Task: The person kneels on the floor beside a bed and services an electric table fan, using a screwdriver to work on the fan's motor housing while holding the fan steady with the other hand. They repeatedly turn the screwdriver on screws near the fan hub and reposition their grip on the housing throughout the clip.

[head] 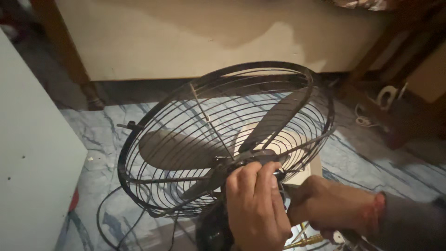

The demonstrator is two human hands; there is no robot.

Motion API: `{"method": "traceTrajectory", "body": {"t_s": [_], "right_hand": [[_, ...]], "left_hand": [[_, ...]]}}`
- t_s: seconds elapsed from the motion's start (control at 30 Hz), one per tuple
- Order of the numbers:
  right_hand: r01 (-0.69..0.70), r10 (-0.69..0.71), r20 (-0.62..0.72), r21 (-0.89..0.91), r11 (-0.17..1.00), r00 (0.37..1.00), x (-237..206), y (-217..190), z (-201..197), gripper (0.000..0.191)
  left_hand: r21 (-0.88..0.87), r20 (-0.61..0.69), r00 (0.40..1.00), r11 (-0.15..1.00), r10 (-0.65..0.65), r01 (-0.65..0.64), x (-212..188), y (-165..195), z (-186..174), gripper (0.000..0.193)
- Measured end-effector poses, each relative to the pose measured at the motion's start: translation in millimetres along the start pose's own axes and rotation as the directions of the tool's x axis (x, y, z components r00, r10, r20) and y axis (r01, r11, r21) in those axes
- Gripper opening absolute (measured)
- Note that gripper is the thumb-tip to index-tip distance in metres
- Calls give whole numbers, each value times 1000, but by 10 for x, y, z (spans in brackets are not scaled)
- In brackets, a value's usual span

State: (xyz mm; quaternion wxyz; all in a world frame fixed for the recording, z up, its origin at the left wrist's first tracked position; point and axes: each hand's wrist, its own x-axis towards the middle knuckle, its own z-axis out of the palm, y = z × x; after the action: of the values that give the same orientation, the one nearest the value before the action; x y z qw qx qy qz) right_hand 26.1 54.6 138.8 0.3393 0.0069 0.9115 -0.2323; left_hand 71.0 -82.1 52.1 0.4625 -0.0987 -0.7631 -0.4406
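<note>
The round black wire-cage fan [223,139] looks light but bendy, so its stiff hub is the safest hold. Left hand [255,204] fingers curl pressed together over that hub; right hand [325,207] grips closed just behind it.

Dim room at floor level.
Blue-veined marble floor [371,162] meets a cream wall [186,32]; a turned wooden furniture leg [90,95] stands left, white cables [367,118] lie right.
</note>
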Motion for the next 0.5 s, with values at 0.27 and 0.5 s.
{"method": "traceTrajectory", "body": {"t_s": [0.27,0.5], "right_hand": [[18,-13,-89,62,998,996,-231,-149,216,31],[167,-123,-265,148,975,956,-274,232,89,29]], "left_hand": [[-45,-10,999,998,38,-39,-33,77,-322,26],[4,-2,999,999,48,-48,-1,230,-103,27]]}}
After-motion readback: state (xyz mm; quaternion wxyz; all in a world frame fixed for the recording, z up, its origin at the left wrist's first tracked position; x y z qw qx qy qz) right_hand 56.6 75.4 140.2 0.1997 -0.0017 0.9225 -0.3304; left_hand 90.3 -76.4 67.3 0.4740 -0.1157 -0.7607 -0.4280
